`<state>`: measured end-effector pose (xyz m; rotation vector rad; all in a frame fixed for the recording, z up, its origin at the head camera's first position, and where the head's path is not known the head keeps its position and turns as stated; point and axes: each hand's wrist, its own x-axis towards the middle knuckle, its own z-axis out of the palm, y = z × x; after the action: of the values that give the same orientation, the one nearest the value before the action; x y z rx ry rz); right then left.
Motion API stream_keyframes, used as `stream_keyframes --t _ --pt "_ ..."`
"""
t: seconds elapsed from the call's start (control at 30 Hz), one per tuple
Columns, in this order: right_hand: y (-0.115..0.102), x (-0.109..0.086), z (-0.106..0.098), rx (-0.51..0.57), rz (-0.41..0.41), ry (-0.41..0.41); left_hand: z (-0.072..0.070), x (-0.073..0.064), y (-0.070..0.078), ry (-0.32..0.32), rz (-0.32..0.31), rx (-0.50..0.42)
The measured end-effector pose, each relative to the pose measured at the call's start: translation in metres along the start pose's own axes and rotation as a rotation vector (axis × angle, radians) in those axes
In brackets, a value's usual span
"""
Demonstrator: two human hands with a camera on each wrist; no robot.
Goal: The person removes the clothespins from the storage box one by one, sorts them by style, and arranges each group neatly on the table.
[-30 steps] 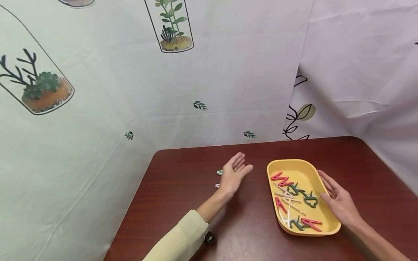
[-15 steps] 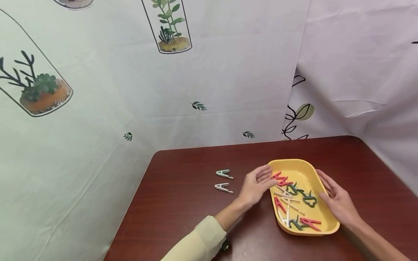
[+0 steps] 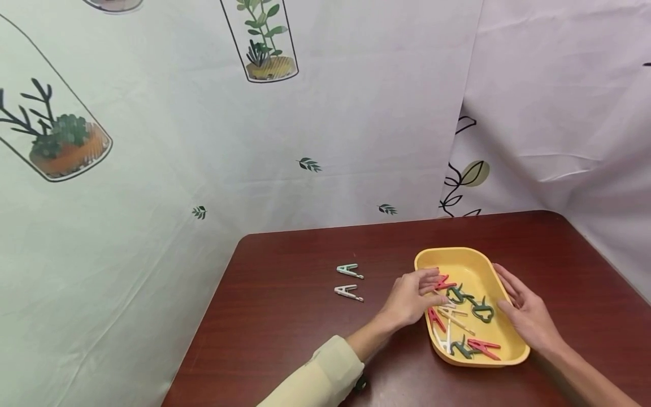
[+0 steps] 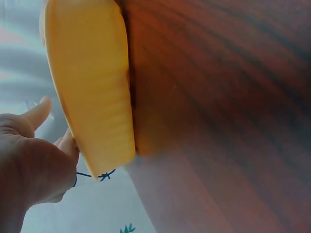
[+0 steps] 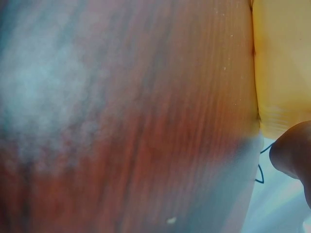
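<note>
A yellow plastic tray (image 3: 465, 263) on the table holds several red clothespins (image 3: 484, 347), pale clothespins (image 3: 456, 322) and dark green clips (image 3: 482, 312). My left hand (image 3: 409, 297) reaches over its left rim, fingers extended above the red pins and thumb apart; whether the fingertips touch any pin is hidden. In the left wrist view, the left hand (image 4: 36, 167) is beside the tray's outer wall (image 4: 92, 82). My right hand (image 3: 531, 319) holds the right rim, thumb on top and fingers outside. The right wrist view catches only part of the right hand (image 5: 294, 150).
Left of the tray, a mint-green clothespin (image 3: 350, 271) and a white clothespin (image 3: 348, 292) lie one behind the other on the dark red-brown table (image 3: 274, 316). A white patterned cloth (image 3: 356, 130) hangs behind the table's far edge.
My left hand has moved right, from beside the two table clothespins to over the tray's left rim, uncovering those pins. The right hand keeps its hold on the tray.
</note>
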<state>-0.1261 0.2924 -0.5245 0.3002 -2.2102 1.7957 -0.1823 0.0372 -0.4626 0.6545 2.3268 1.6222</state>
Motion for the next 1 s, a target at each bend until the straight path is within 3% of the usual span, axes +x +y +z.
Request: stream_keyframes --t 0.37,0.63,0.73,1.0 --pt "0.001 -0.001 -0.005 -0.061 0.016 0.016 0.005 0.010 0.012 -0.057 0.031 0.369" --pt "0.002 -0.001 -0.005 -0.043 0.017 0.008 0.010 0.013 0.015 -0.112 0.060 0.613" --pt "0.003 -0.001 -0.003 -0.044 0.017 0.008 0.014 0.013 0.016 -0.133 0.082 0.651" --pt "0.000 0.000 -0.001 -0.090 0.017 0.011 0.020 0.015 0.015 -0.152 0.089 0.642"
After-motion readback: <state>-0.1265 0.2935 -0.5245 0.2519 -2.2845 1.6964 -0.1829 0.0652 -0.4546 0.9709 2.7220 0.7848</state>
